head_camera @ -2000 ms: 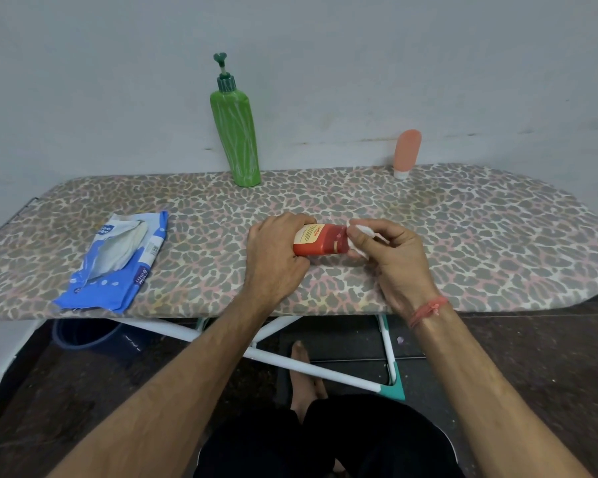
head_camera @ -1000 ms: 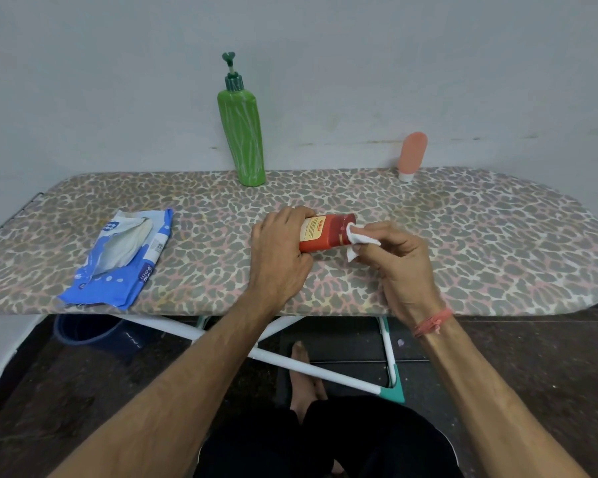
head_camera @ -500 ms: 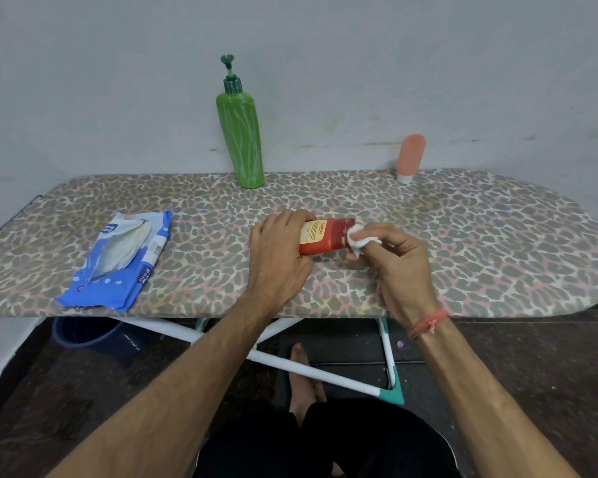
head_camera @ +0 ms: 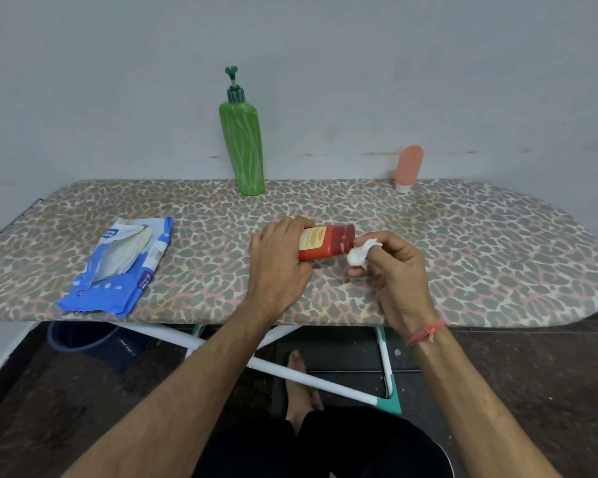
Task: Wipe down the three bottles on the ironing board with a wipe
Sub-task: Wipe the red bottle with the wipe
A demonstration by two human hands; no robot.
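Red plastic, small: the red bottle (head_camera: pixel 327 242) is lying sideways over the near middle of the ironing board (head_camera: pixel 463 257). The left hand (head_camera: pixel 278 267) is wrapping its curled fingers round the bottle's left end; whether the base is resting on the cover is hard to tell. The right hand (head_camera: pixel 392 270) is pinching a crumpled white wipe (head_camera: pixel 361 254) against the bottle's right end. Looks light, rigid, probably slick once damp, so gripping the labelled body seems best. The green pump bottle (head_camera: pixel 243 146) and the peach tube (head_camera: pixel 408 169) are standing upright by the wall.
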